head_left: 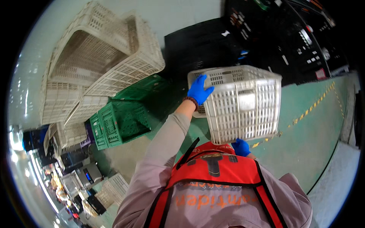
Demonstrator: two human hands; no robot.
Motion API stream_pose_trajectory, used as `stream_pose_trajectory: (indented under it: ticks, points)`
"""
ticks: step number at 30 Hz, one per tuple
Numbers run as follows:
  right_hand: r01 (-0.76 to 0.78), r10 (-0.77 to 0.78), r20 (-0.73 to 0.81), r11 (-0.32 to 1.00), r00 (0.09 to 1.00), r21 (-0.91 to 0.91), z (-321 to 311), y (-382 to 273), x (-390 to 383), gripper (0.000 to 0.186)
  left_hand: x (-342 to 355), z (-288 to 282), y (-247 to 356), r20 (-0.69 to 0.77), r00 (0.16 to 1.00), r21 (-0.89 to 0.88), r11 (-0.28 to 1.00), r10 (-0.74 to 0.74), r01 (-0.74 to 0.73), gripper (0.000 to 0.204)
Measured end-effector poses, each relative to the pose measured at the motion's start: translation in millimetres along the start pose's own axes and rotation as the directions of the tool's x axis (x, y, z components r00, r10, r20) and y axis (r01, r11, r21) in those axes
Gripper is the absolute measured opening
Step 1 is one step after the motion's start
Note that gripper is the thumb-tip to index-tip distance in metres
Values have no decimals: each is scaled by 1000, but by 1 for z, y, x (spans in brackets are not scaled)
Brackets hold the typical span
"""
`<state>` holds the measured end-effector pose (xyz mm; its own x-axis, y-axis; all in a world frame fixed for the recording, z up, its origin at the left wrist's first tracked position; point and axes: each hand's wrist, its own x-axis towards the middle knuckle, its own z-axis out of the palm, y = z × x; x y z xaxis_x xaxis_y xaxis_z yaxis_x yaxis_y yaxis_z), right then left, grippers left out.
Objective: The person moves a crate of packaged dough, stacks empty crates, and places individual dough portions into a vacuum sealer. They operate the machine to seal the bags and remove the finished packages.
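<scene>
A white slatted plastic crate [243, 110] is tilted in front of me, its perforated side facing up toward me. My left hand [199, 90], in a blue glove with a beaded bracelet at the wrist, grips the crate's left edge with the thumb and fingers around it. At the crate's near lower edge, my right hand [240, 147], also blue-gloved, holds on from below; its fingers are partly hidden. Behind the left hand shows more white lattice rim [194, 110]; I cannot tell whether it belongs to a second crate.
White crates [125, 68] are stacked high at the left, with green crates [119, 123] beside them. Black crates [266, 41] stand at the far side. Yellow-black tape [313, 104] marks the green floor [304, 129] on the right. Assorted equipment [87, 175] lies at lower left.
</scene>
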<state>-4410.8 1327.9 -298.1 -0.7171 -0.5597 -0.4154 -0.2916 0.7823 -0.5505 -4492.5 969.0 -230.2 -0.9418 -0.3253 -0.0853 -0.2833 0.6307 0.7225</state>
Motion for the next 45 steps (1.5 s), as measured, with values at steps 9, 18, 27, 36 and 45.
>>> stream_pose_trajectory:
  ticks: [9, 18, 27, 36, 45]
  points:
    - [-349, 338, 420, -253, 842, 903, 38, 42, 104, 13, -141, -124, -99, 0, 854, -203, 836, -520, 510, 61]
    - [-375, 444, 146, 487, 884, 789, 22, 13, 214, 13, -269, -243, -227, -112, 722, -408, 694, -683, 593, 51]
    - [424, -236, -352, 527, 906, 737, -58, -448, 312, 44, -275, -382, -333, -362, 695, -509, 756, -621, 411, 42]
    - [183, -229, -304, 968, 925, -173, -25, -499, 446, 39, -236, -426, -388, -341, 608, -890, 455, -717, 37, 49]
    - [188, -68, -402, 945, 913, 267, -48, -409, 415, 28, -156, -448, -396, -190, 551, -975, 221, -812, -9, 71]
